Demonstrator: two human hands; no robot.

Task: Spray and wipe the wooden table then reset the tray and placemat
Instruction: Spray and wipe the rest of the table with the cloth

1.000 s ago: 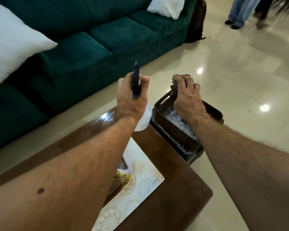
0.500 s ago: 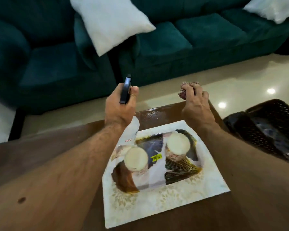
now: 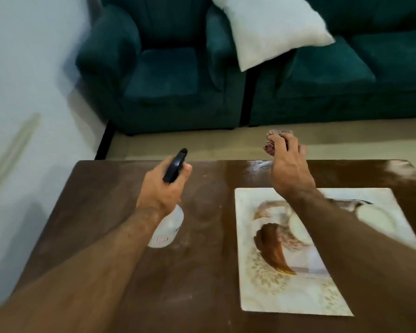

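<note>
My left hand point(image 3: 162, 188) grips a white spray bottle point(image 3: 167, 228) with a black nozzle, held above the left half of the brown wooden table point(image 3: 106, 203). My right hand point(image 3: 289, 169) holds a bunched reddish cloth point(image 3: 273, 140) above the table's far edge. A printed placemat point(image 3: 286, 284) lies flat on the right half of the table, partly under my right forearm. The tray is out of view.
A dark green armchair point(image 3: 159, 75) and a matching sofa point(image 3: 346, 80) stand beyond the table, with a white cushion point(image 3: 271, 30) between them. A white wall point(image 3: 22, 92) runs along the left. A strip of beige floor point(image 3: 202, 145) separates table and seats.
The view has swung left: the black tray has left the frame at the right and the placemat has shifted right. Both hands keep their grips; the bottle now hangs over the table's left half.
</note>
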